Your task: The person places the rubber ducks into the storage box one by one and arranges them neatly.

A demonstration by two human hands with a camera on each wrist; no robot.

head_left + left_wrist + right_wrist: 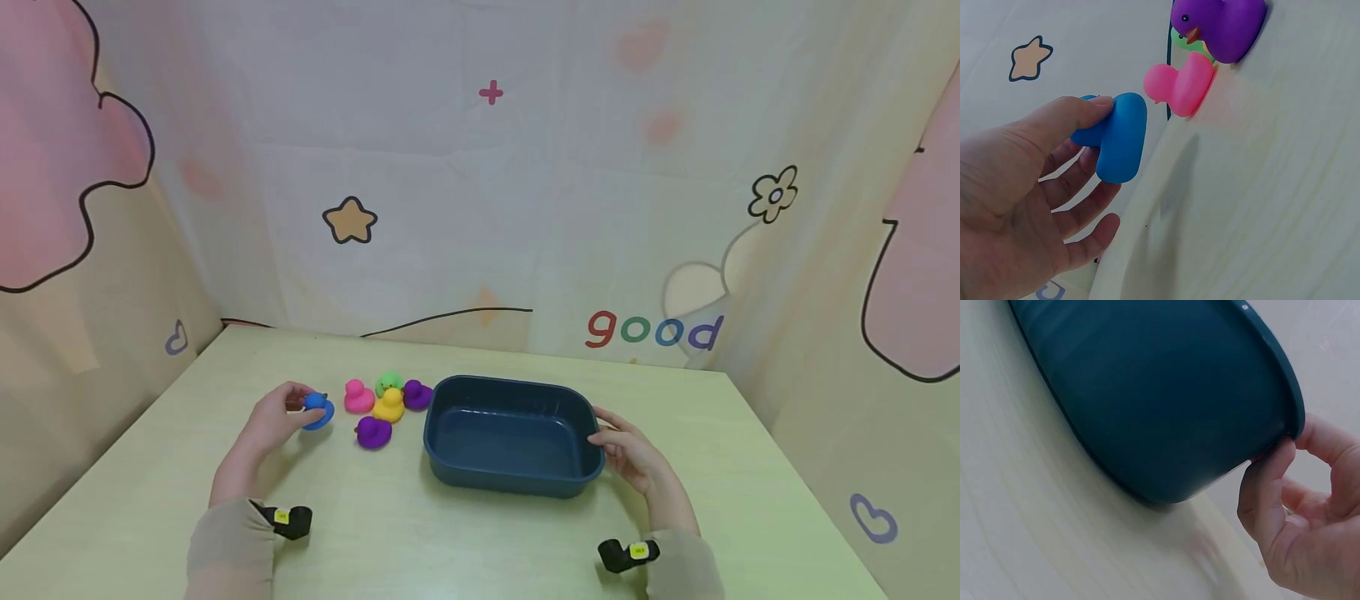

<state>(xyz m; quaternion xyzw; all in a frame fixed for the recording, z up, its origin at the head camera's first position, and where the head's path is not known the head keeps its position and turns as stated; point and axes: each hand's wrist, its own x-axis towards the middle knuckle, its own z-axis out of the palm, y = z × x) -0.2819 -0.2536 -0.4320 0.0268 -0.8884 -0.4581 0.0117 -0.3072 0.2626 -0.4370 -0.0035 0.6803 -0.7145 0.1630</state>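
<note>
My left hand [272, 421] pinches a blue rubber duck [1124, 140] between thumb and fingers, held over the left part of the table with its shadow below. Just right of it sits a small group of rubber ducks: a pink one [359, 397], a green one [389, 383], a yellow one [388, 406], a purple one [373, 432] in front and another purple one [416, 395] beside the basin. The dark blue rectangular basin [510, 482] stands upright, its inside bare. At its right end my right hand [636, 457] grips the rim between thumb and fingers.
The pale wooden table [420, 542] runs back to a printed curtain [450, 208], and more curtain hangs at both sides. Black wrist cameras sit on the left sleeve [232, 542] and the right sleeve [682, 567].
</note>
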